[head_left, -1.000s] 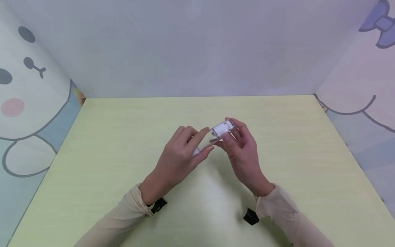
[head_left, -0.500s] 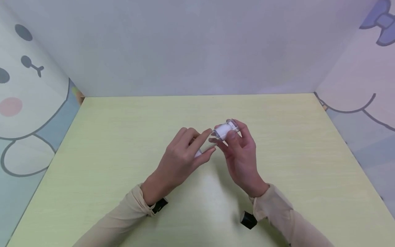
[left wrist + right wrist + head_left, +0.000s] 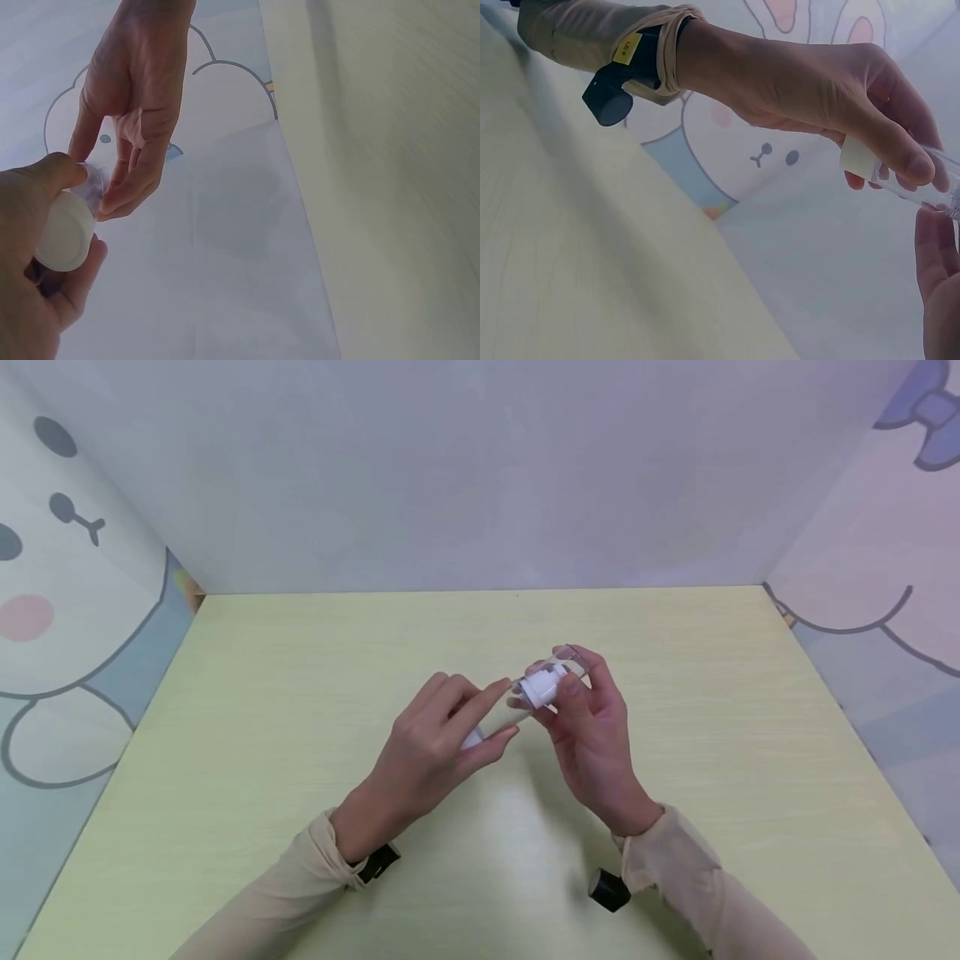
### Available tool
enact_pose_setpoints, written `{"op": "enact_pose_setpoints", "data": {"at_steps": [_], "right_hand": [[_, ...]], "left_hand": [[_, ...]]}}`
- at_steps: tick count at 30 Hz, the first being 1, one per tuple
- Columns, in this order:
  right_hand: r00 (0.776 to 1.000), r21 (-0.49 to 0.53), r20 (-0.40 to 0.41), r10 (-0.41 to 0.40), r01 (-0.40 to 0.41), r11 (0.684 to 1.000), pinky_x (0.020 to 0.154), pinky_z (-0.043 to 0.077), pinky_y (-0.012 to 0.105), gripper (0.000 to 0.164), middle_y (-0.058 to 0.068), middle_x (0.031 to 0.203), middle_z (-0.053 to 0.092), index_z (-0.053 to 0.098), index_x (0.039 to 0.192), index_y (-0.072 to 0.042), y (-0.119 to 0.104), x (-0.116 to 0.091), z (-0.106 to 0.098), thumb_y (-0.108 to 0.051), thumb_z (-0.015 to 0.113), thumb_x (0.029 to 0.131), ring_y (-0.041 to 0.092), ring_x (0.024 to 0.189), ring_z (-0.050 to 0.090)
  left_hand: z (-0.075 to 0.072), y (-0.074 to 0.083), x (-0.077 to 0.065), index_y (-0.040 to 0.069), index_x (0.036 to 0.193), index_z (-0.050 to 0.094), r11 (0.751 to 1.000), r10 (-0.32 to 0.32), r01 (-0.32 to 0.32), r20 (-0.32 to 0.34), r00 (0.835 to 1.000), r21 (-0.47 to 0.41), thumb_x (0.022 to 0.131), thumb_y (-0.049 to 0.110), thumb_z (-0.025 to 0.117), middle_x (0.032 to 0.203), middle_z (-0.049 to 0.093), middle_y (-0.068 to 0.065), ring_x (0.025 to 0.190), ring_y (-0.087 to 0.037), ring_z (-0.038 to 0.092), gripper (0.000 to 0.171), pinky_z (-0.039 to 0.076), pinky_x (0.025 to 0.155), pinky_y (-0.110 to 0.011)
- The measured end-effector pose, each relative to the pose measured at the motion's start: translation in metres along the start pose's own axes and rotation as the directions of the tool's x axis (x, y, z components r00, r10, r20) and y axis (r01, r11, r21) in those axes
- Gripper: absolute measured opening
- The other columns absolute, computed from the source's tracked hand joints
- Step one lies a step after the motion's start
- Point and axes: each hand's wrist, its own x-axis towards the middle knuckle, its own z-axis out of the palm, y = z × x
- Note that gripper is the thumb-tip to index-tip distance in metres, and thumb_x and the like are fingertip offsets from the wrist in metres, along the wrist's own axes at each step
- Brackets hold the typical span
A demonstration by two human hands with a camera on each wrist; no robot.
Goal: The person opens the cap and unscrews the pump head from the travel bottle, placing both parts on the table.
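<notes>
"Pale wall behind, cartoon bunnies on the sides, light surface below. What are the hands doing?"

"Both are grasping one small bottle, held in the air above the surface. The left hand grips its lower part, with the thumb on the near side and the index finger along the far side."

"And the right hand?"

"It pinches the other end, thumb against the white top piece. A clear part sticks out past that, possibly a cover."

"Is the bottle upright?"

"No, tilted, with the top piece up and to the right. From the left wrist, its round white base faces the camera, beside the left thumb."

"Anything further out?"

"Light sleeves, and a black camera below the left wrist, with its twin by the right."

"So which step is this?"

"I'd judge they're working at the top piece or its cover; I can't tell whether it's going on or coming off."

"What would the next move need?"

"Probably a steady left hand, while the right turns, pushes or pulls in line with the bottle."
</notes>
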Motion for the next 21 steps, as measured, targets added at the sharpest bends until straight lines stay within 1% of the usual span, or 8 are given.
{"op": "enact_pose_setpoints", "data": {"at_steps": [5,8,11,14,18,21], "right_hand": [[1.0,-0.005,0.007,0.002,-0.002,1.0,0.092,0.064,0.035,0.027,0.006,0.118,0.064,0.05,0.134,-0.011,0.001,0.0,-0.001,-0.02,0.055,0.109,0.019,0.102,0.069],[1.0,-0.024,0.009,0.015,-0.015,1.0,0.095,0.063,0.034,0.027,0.005,0.119,0.065,0.051,0.134,-0.013,0.001,0.001,-0.003,-0.019,0.056,0.109,0.018,0.104,0.069],[0.999,-0.058,0.01,0.035,-0.035,0.998,0.1,0.06,0.033,0.026,0.005,0.122,0.065,0.051,0.135,-0.015,0.0,0.001,-0.005,-0.015,0.055,0.109,0.019,0.109,0.068],[0.999,-0.101,0.014,0.045,-0.043,0.994,0.104,0.057,0.031,0.027,0.003,0.125,0.062,0.053,0.134,-0.016,-0.001,0.002,-0.008,-0.01,0.055,0.108,0.017,0.115,0.064],[0.999,-0.15,0.022,0.027,-0.023,0.988,0.102,0.057,0.027,0.032,0.001,0.127,0.058,0.056,0.132,-0.016,-0.001,0.004,-0.012,0.001,0.054,0.105,0.015,0.116,0.057],[1.0,-0.182,0.027,0.015,-0.01,0.983,0.099,0.057,0.025,0.037,0.002,0.126,0.056,0.058,0.13,-0.014,-0.003,0.005,-0.013,0.008,0.053,0.102,0.016,0.116,0.055]], "left_hand": [[-0.001,0.0,-0.002,0.0,0.124,0.073,1.0,-0.011,0.011,0.015,1.0,-0.008,0.08,0.018,0.092,0.09,0.065,-0.008,0.08,-0.02,0.058,0.051,0.055,0.062,-0.025],[-0.002,-0.001,-0.003,0.0,0.124,0.073,1.0,-0.021,0.022,0.032,0.999,-0.008,0.081,0.019,0.091,0.092,0.066,-0.008,0.081,-0.02,0.058,0.051,0.055,0.063,-0.025],[-0.003,-0.003,-0.005,0.0,0.125,0.073,0.999,-0.034,0.034,0.046,0.998,-0.004,0.082,0.02,0.091,0.094,0.067,-0.008,0.082,-0.02,0.059,0.05,0.056,0.063,-0.025],[-0.004,-0.004,-0.006,0.001,0.125,0.073,0.999,-0.043,0.043,0.053,0.998,-0.006,0.081,0.02,0.091,0.096,0.068,-0.008,0.083,-0.02,0.059,0.051,0.055,0.063,-0.025],[-0.005,-0.006,-0.008,0.002,0.125,0.072,0.997,-0.065,0.067,0.066,0.996,-0.027,0.082,0.017,0.091,0.1,0.069,-0.008,0.084,-0.02,0.06,0.049,0.056,0.065,-0.026],[-0.005,-0.006,-0.009,0.003,0.124,0.072,0.996,-0.084,0.086,0.078,0.993,-0.035,0.082,0.016,0.09,0.102,0.07,-0.008,0.086,-0.02,0.063,0.048,0.059,0.067,-0.027]]}}
